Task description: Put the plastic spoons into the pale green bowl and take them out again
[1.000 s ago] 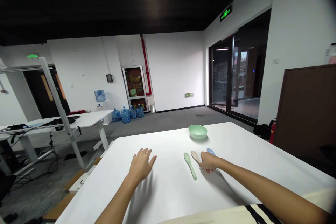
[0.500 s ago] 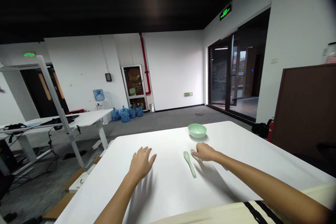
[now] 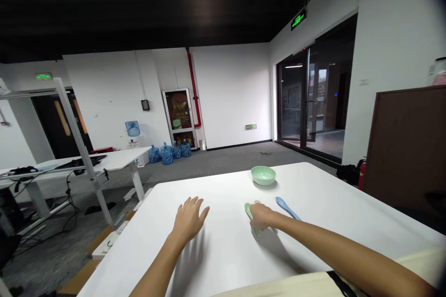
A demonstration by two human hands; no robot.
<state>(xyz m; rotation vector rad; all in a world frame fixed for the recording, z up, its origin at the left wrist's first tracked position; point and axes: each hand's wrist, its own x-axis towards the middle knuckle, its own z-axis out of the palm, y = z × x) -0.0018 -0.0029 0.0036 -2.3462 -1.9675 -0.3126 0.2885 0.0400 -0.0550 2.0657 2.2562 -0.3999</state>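
My right hand [image 3: 262,216] is closed over the neck of a light green spoon [image 3: 247,209], which lies on the white table [image 3: 223,260]. The fingertips are partly hidden behind the hand. A beige spoon [image 3: 275,230] lies mostly covered beneath the same hand, with only its ends showing. To the right of these, a blue spoon [image 3: 286,207] rests at a slant, its handle end passing behind my forearm. Beyond the spoons stands a green bowl [image 3: 263,176], upright. My left hand [image 3: 190,217] is open above the left part of the table, fingers spread, holding nothing.
Another white table [image 3: 121,158] with cables and dark cloth is at the left, beside a metal post [image 3: 75,132]. Blue water bottles [image 3: 167,153] stand on the floor by the far wall. A brown cabinet [image 3: 407,144] is on the right.
My right hand has moved left from the beige spoon onto the green spoon. More of the blue spoon shows now. My left hand stays in about the same place.
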